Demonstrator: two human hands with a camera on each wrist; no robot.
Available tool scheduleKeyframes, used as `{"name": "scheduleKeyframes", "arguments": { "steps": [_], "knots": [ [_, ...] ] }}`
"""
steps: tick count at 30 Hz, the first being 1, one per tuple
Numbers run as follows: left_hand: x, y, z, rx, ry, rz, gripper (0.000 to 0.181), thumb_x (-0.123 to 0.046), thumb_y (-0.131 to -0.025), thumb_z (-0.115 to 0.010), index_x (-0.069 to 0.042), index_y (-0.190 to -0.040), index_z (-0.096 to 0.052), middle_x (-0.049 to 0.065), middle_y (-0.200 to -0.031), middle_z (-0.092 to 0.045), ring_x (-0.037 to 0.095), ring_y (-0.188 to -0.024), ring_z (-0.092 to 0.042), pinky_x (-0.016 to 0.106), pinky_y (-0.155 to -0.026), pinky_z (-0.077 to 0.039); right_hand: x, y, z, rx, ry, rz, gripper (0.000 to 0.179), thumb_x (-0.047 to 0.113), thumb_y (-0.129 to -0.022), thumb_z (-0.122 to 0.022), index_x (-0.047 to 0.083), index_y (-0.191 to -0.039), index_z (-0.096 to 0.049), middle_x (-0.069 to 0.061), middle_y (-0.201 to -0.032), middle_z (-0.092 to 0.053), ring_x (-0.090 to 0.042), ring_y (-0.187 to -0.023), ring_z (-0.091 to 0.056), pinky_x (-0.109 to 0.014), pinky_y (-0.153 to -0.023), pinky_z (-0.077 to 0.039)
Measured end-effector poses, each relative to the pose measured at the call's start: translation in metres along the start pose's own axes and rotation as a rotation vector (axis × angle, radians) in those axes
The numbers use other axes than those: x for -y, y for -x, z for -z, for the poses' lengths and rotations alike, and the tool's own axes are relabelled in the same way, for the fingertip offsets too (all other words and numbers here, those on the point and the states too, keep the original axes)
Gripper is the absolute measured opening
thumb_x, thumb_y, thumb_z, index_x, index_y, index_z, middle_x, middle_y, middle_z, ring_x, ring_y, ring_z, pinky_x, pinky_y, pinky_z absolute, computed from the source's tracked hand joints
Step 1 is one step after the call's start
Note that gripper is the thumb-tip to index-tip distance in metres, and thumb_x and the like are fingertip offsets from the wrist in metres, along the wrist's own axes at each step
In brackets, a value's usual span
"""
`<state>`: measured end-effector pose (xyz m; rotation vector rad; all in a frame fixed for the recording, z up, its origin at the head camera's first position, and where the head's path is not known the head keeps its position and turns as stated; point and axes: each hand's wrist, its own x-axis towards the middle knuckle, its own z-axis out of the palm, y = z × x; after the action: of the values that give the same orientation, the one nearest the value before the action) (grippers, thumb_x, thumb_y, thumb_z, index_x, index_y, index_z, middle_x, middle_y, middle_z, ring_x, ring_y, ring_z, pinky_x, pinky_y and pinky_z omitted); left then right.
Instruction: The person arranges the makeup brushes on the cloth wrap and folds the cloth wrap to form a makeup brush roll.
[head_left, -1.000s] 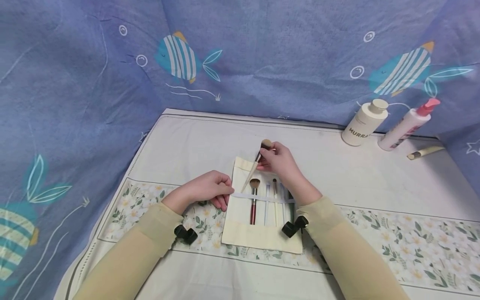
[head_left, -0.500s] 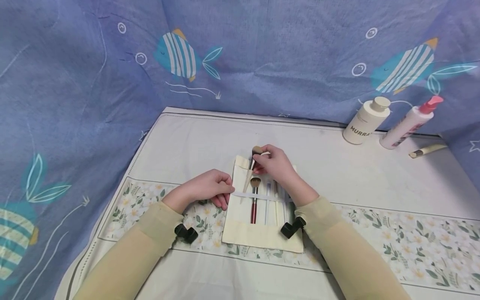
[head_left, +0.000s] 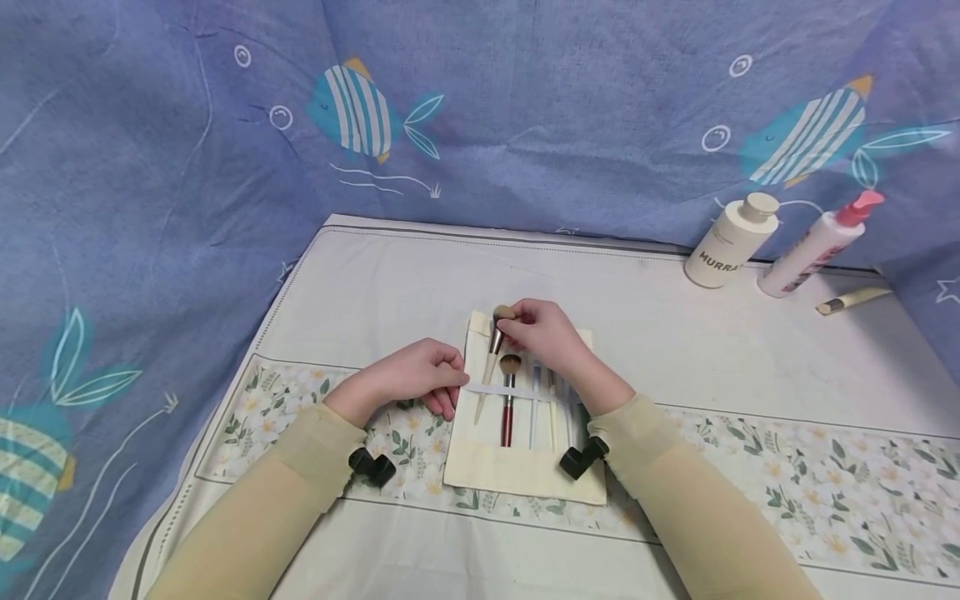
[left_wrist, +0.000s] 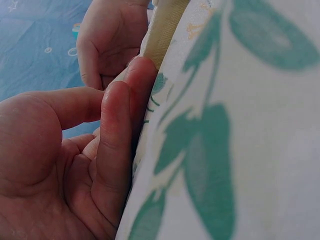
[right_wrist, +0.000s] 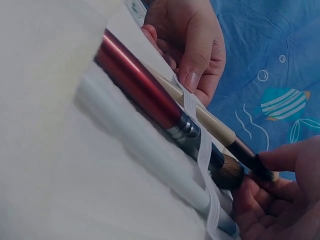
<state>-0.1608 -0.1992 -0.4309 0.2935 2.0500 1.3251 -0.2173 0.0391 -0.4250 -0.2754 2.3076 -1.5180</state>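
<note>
My right hand (head_left: pixel 543 333) pinches a makeup brush (head_left: pixel 489 367) near its bristle end. The brush's pale, tapered handle passes under the white elastic band (right_wrist: pixel 201 155) of a cream fabric brush roll (head_left: pixel 525 475), its tip pointing toward me. At the roll's left edge, my left hand (head_left: pixel 420 375) pinches the band's end, thumb on top in the right wrist view. Beside the held brush, a red-handled makeup brush (head_left: pixel 507 425) sits under the band. Several slimmer tools (head_left: pixel 554 425) lie further right, partly hidden by my right hand.
A white bottle (head_left: pixel 723 246) and a pink-topped pump bottle (head_left: pixel 813 250) stand at the back right. A short pale-handled brush (head_left: pixel 852 301) lies beyond them near the table's right side. A blue fish-print curtain (head_left: pixel 570 125) hangs behind the table.
My right hand has moved left and toward me, sliding the pale-handled makeup brush further down through the elastic band. My left hand has stayed at the roll's edge.
</note>
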Motion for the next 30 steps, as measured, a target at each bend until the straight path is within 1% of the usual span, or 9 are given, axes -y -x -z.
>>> {"name": "scheduleKeyframes", "arguments": {
  "steps": [6, 11, 17, 21, 26, 30],
  "knots": [
    [0.0, 0.0, -0.001, 0.001, 0.004, 0.001, 0.019, -0.019, -0.105, -0.059, -0.002, -0.098, -0.062, 0.014, -0.08, -0.074, 0.027, -0.07, -0.076, 0.037, -0.063, -0.064, 0.002, 0.003, -0.002, 0.027, 0.121, 0.018, 0.019, 0.024, -0.102, -0.066, 0.006, -0.106, -0.069, -0.006, -0.09, -0.068, -0.019, -0.079, -0.063, -0.03, -0.069, -0.051],
    [-0.001, 0.0, 0.0, 0.0, 0.002, 0.002, 0.019, -0.019, -0.105, -0.06, -0.002, -0.098, -0.062, 0.014, -0.08, -0.074, 0.028, -0.07, -0.076, 0.038, -0.063, -0.064, 0.005, 0.005, -0.003, 0.039, 0.202, 0.03, 0.021, 0.028, -0.102, -0.066, 0.008, -0.108, -0.07, -0.007, -0.098, -0.069, -0.021, -0.083, -0.06, -0.033, -0.073, -0.05],
    [-0.001, 0.001, -0.001, -0.002, 0.005, 0.004, 0.019, -0.019, -0.105, -0.06, -0.002, -0.098, -0.062, 0.014, -0.08, -0.074, 0.028, -0.07, -0.077, 0.038, -0.063, -0.064, 0.003, 0.006, -0.006, 0.043, 0.244, 0.02, 0.024, 0.028, -0.101, -0.068, 0.007, -0.11, -0.07, -0.009, -0.106, -0.07, -0.021, -0.087, -0.062, -0.035, -0.079, -0.051],
    [-0.001, 0.0, 0.0, 0.0, 0.001, 0.007, 0.018, -0.019, -0.105, -0.059, -0.002, -0.098, -0.062, 0.014, -0.08, -0.074, 0.028, -0.07, -0.077, 0.038, -0.063, -0.064, 0.004, 0.007, -0.007, 0.047, 0.267, 0.031, 0.024, 0.028, -0.1, -0.069, 0.006, -0.109, -0.071, -0.008, -0.108, -0.069, -0.021, -0.089, -0.063, -0.036, -0.081, -0.053],
    [-0.001, 0.0, 0.0, -0.002, -0.006, 0.002, 0.019, -0.018, -0.106, -0.059, -0.002, -0.097, -0.062, 0.014, -0.08, -0.074, 0.028, -0.07, -0.077, 0.038, -0.063, -0.064, 0.005, 0.008, -0.009, 0.049, 0.295, 0.059, 0.021, 0.027, -0.099, -0.07, 0.007, -0.103, -0.072, -0.007, -0.107, -0.066, -0.02, -0.085, -0.061, -0.035, -0.078, -0.052],
    [0.0, -0.001, 0.0, -0.002, 0.0, 0.004, 0.018, -0.018, -0.106, -0.059, -0.002, -0.096, -0.061, 0.014, -0.08, -0.074, 0.028, -0.07, -0.077, 0.038, -0.063, -0.064, 0.005, 0.009, -0.011, 0.06, 0.306, 0.061, 0.018, 0.026, -0.099, -0.07, 0.008, -0.099, -0.071, -0.007, -0.103, -0.064, -0.019, -0.08, -0.06, -0.033, -0.075, -0.051]
  ]
}}
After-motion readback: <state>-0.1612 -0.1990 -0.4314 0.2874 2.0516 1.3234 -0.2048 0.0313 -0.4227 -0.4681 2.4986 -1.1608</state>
